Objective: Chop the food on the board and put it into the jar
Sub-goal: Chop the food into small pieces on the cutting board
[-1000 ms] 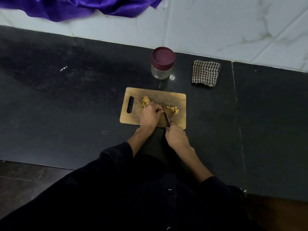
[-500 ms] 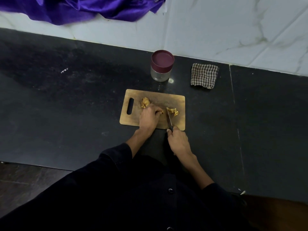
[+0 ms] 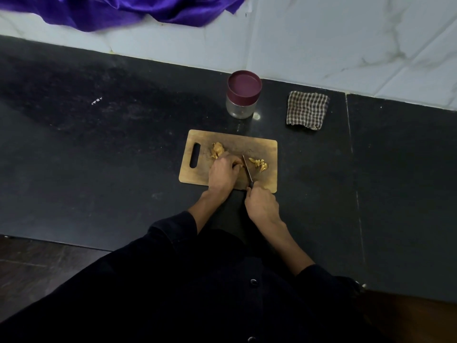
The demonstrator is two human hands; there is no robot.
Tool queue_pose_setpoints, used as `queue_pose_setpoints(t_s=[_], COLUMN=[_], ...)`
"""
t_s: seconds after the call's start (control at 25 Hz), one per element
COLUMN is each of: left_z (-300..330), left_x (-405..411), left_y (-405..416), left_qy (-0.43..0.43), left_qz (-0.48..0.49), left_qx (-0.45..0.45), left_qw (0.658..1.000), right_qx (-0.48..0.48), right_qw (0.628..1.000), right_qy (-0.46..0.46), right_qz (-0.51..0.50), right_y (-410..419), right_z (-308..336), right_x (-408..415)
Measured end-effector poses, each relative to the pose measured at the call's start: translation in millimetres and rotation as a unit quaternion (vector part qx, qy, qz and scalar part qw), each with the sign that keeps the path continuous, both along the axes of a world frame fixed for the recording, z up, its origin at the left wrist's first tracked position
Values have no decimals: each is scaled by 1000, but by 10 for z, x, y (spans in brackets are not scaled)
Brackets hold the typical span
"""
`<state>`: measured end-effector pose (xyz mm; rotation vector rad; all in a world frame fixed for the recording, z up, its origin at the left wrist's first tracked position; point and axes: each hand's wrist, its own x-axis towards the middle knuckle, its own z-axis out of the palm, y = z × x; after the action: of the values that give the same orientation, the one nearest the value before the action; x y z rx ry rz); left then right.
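A wooden cutting board (image 3: 197, 174) with a handle slot lies on the black counter. A lump of uncut yellow food (image 3: 218, 149) sits near the board's middle, and several cut strips (image 3: 258, 164) lie to the right. My left hand (image 3: 223, 174) holds down a piece of food with curled fingers. My right hand (image 3: 261, 205) grips a knife (image 3: 247, 170) whose blade stands right beside my left fingertips. Behind the board stands a glass jar (image 3: 239, 108) with a maroon lid (image 3: 244, 86) on it.
A folded checked cloth (image 3: 307, 110) lies to the right of the jar. The black counter (image 3: 99, 149) runs wide on both sides, backed by a white marble wall (image 3: 321, 40). Purple fabric (image 3: 118, 11) hangs at the top left.
The knife blade has shifted slightly left, away from the cut strips and closer to my left fingertips. Both hands stay on the board; the view has tilted a little.
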<state>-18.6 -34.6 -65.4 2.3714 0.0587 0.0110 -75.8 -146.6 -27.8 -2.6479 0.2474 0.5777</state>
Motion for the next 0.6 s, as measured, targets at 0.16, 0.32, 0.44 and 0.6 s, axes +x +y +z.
queue_pose_setpoints(t_s=[0.16,0.32,0.44,0.6], left_z=[-8,22,50,54], left_x=[-9,-22,-42,-43], left_y=[-5,-8,-14,-35], left_qy=[-5,-4,-13,-5], left_qz=[-2,0,-10,13], left_qx=[7,0,-24,-32], left_qw=[1000,1000,1000,999], right_qx=[-5,10,11,25], right_qw=[1000,1000,1000,1000], right_qy=[21,23,6,-5], right_qz=[-11,-6,2,-6], right_y=[4,-42,-50,-57], right_z=[7,28,36,31], right_x=[10,22,-5,-42])
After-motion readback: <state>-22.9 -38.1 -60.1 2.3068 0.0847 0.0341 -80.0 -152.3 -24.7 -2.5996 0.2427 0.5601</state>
